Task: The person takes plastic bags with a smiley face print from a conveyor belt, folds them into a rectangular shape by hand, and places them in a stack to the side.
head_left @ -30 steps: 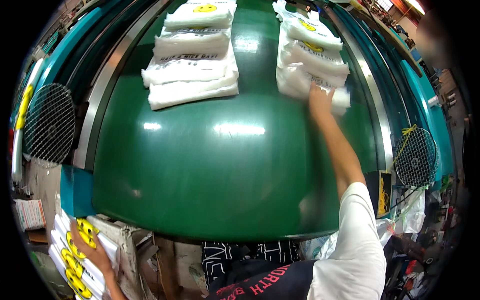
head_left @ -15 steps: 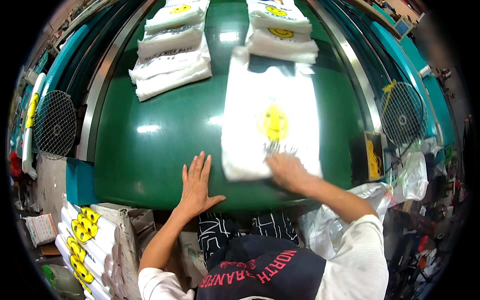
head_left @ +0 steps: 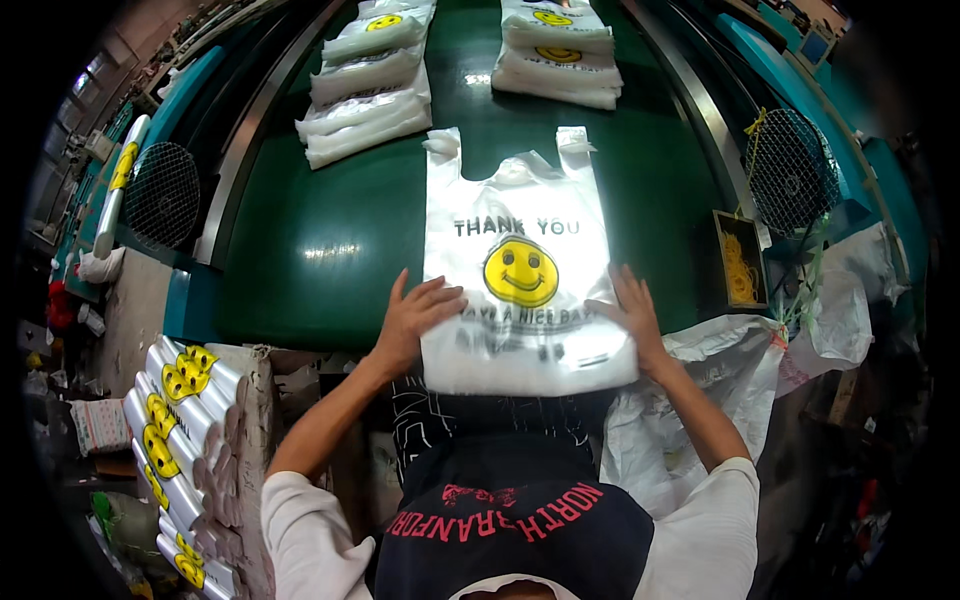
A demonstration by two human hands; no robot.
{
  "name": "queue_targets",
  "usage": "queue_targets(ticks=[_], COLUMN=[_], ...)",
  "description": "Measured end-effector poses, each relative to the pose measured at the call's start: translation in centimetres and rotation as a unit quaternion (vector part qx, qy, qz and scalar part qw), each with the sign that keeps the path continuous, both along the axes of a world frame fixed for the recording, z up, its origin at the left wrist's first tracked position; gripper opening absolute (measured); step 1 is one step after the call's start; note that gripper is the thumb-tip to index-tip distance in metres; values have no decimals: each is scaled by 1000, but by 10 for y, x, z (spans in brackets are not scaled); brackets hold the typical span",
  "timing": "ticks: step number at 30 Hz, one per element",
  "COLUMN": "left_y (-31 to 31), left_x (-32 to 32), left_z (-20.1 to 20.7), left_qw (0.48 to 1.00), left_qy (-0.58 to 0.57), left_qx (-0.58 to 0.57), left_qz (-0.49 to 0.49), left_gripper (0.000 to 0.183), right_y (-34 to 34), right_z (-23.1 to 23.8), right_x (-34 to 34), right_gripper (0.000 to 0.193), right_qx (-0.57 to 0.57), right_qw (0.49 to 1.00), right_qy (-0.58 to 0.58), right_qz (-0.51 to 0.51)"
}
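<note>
A flat stack of white plastic T-shirt bags [head_left: 522,350] with a yellow smiley face and dark lettering lies at the near edge of the green conveyor belt [head_left: 300,290]. Its handles point away from me, and its bottom end overhangs the belt's edge. My left hand [head_left: 412,318] rests by the stack's left side, fingers stretched over the edge. On the opposite side, my right hand [head_left: 635,318] has its fingers spread and its thumb side over the right edge. Neither hand is closed round the plastic.
Folded bag bundles lie in a left row [head_left: 370,110] and a right row [head_left: 556,70] farther up the belt. A box of yellow bands [head_left: 740,262] sits at the right. Rolled smiley-print bags [head_left: 185,430] are piled at lower left; a white sack [head_left: 690,390] hangs at lower right.
The bag stack has come nearer and slightly left, now overhanging the belt edge. My right hand has gone from its lower middle to its right side; my left hand now touches its left side.
</note>
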State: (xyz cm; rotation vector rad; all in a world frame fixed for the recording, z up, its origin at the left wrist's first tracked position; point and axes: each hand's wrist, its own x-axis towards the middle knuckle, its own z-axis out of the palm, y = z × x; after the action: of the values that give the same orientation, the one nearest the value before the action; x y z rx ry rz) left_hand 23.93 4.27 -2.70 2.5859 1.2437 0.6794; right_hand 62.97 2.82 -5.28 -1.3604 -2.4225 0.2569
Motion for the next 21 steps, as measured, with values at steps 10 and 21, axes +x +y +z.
queue_targets(ticks=[10, 21], left_y=[62, 97], left_x=[-2, -46], left_z=[213, -3], left_qw=[942, 790], left_qy=[-328, -385], left_qx=[-61, -410], left_qz=[27, 243], left_gripper=[31, 71], right_y=[75, 82], right_z=[195, 44], right_x=[-3, -87], right_gripper=[27, 70], right_qx=[-78, -417], right_qw=[887, 777], right_qy=[454, 461], right_qz=[-29, -101])
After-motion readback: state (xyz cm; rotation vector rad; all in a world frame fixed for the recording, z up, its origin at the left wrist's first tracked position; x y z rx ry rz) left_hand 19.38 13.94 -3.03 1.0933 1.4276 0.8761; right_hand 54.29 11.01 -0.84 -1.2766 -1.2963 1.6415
